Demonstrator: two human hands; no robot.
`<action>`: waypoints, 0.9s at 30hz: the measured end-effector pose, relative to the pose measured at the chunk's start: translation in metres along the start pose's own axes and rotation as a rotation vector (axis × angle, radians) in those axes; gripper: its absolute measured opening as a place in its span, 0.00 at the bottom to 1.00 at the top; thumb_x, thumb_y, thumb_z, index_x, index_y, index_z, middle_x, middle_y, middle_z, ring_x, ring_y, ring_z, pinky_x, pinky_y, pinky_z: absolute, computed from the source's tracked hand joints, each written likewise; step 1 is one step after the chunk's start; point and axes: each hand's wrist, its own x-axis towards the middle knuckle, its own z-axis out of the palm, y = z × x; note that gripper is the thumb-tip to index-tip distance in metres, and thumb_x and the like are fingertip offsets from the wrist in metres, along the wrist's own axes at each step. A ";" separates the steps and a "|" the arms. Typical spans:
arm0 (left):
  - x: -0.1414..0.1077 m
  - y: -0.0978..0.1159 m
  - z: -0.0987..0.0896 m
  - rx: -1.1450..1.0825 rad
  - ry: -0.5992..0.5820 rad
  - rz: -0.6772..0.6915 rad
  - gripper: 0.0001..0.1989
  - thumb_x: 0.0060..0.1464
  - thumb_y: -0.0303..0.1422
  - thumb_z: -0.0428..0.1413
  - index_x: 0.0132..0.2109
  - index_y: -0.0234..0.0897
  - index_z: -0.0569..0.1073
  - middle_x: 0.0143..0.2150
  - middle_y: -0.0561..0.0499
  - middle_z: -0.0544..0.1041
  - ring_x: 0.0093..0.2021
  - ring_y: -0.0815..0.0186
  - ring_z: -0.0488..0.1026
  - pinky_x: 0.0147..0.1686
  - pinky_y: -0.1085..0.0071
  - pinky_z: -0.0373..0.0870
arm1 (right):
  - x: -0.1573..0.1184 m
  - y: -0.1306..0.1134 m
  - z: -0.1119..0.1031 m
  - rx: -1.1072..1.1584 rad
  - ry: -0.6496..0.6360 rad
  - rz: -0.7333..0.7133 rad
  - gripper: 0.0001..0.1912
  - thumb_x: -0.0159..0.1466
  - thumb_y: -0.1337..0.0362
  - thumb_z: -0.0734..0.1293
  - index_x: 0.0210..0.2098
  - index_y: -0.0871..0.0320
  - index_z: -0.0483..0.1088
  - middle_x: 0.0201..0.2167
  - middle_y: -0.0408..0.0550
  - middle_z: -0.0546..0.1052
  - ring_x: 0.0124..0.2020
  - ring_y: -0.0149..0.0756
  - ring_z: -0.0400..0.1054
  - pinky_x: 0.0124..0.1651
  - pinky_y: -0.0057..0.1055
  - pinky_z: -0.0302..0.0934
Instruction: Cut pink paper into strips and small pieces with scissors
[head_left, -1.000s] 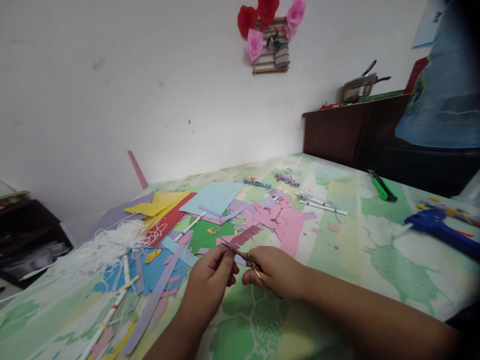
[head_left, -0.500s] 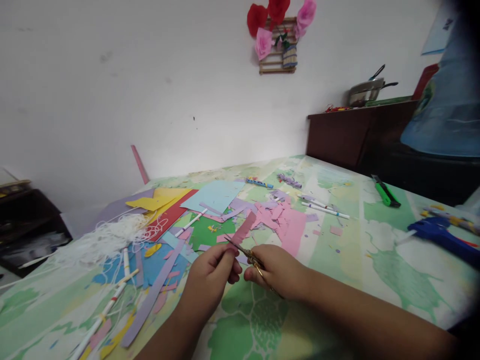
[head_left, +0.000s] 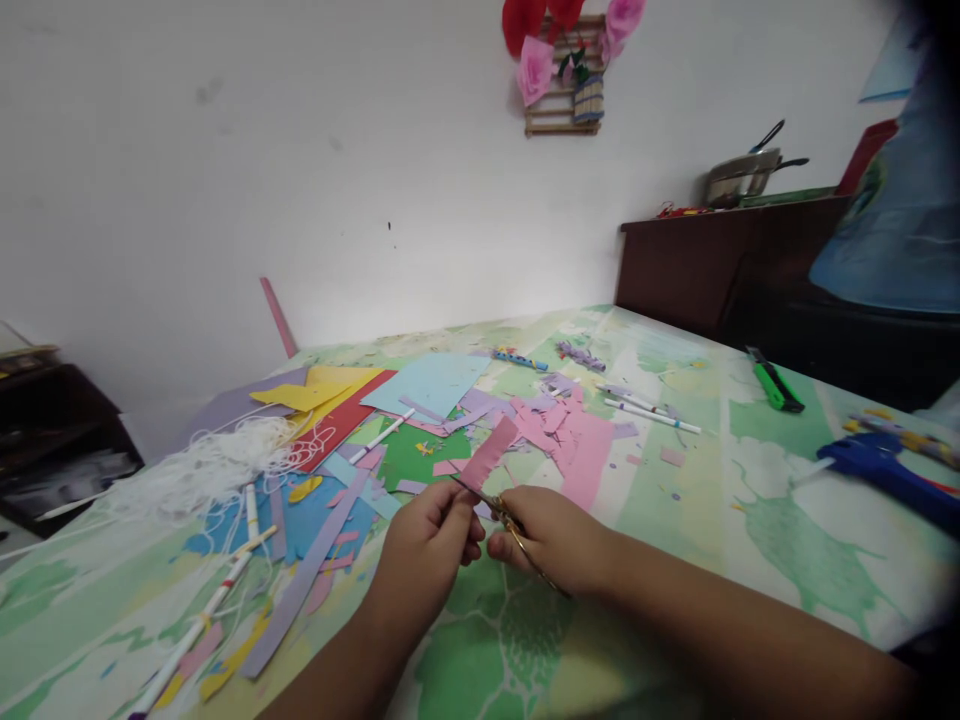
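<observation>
Between the fingers and thumb of my left hand (head_left: 431, 540) is the near end of a pink paper strip (head_left: 489, 452), which slants up and away with small cuts along its right edge. My right hand (head_left: 555, 540) is closed around the handles of gold-coloured scissors (head_left: 514, 525). Their blades point left and lie across the strip just above my left fingertips. Past the strip lie cut pink paper pieces (head_left: 589, 450) and a green sheet (head_left: 420, 450). How far apart the blades are is hard to make out.
White string (head_left: 202, 475) lies tangled at left, by red paper (head_left: 349, 420), a light blue sheet (head_left: 431, 385) and a long lilac strip (head_left: 311, 580). At right are a green utility knife (head_left: 776, 385), a blue glue gun (head_left: 885, 475) and white sticks (head_left: 652, 415).
The view has shifted slightly, so wall and table sit a little differently. Both hands keep nearly the same place; the pink strip's far end has tilted a little to the right.
</observation>
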 end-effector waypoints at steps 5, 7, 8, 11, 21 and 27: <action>-0.001 -0.002 -0.001 0.004 0.010 0.012 0.09 0.46 0.35 0.46 0.25 0.35 0.65 0.17 0.57 0.66 0.17 0.74 0.63 0.18 0.77 0.60 | 0.000 0.004 0.001 -0.079 0.008 0.058 0.20 0.53 0.49 0.55 0.24 0.61 0.62 0.17 0.40 0.61 0.19 0.25 0.52 0.20 0.22 0.43; 0.000 -0.002 -0.002 0.005 0.021 0.027 0.08 0.45 0.35 0.46 0.26 0.35 0.65 0.17 0.57 0.66 0.17 0.74 0.63 0.18 0.77 0.59 | 0.000 0.004 0.001 -0.080 0.001 0.055 0.20 0.53 0.49 0.55 0.23 0.61 0.61 0.17 0.40 0.61 0.19 0.24 0.53 0.20 0.21 0.43; 0.000 -0.002 -0.002 0.005 0.024 0.032 0.08 0.45 0.35 0.47 0.26 0.35 0.65 0.16 0.58 0.65 0.17 0.74 0.62 0.18 0.77 0.59 | 0.001 0.004 0.000 -0.080 -0.001 0.053 0.20 0.53 0.48 0.55 0.23 0.61 0.61 0.16 0.39 0.60 0.19 0.24 0.53 0.20 0.21 0.43; 0.001 -0.001 -0.002 -0.006 0.016 0.024 0.07 0.44 0.34 0.47 0.26 0.35 0.66 0.16 0.58 0.65 0.17 0.74 0.62 0.18 0.78 0.59 | 0.001 0.003 -0.001 -0.083 0.004 0.049 0.20 0.53 0.48 0.55 0.22 0.60 0.60 0.16 0.39 0.60 0.19 0.24 0.53 0.20 0.21 0.43; 0.001 0.003 -0.005 0.003 0.033 0.029 0.09 0.44 0.33 0.46 0.21 0.35 0.63 0.14 0.59 0.61 0.16 0.75 0.59 0.17 0.78 0.56 | -0.002 0.006 0.005 -0.084 0.035 0.020 0.22 0.54 0.47 0.52 0.22 0.60 0.58 0.17 0.39 0.59 0.19 0.23 0.50 0.20 0.21 0.42; 0.001 0.002 -0.005 0.113 0.034 0.028 0.10 0.44 0.37 0.46 0.22 0.36 0.63 0.13 0.60 0.58 0.14 0.75 0.55 0.15 0.77 0.52 | -0.003 0.006 0.005 -0.151 0.024 0.049 0.20 0.54 0.48 0.52 0.23 0.60 0.58 0.18 0.40 0.60 0.19 0.24 0.51 0.20 0.21 0.41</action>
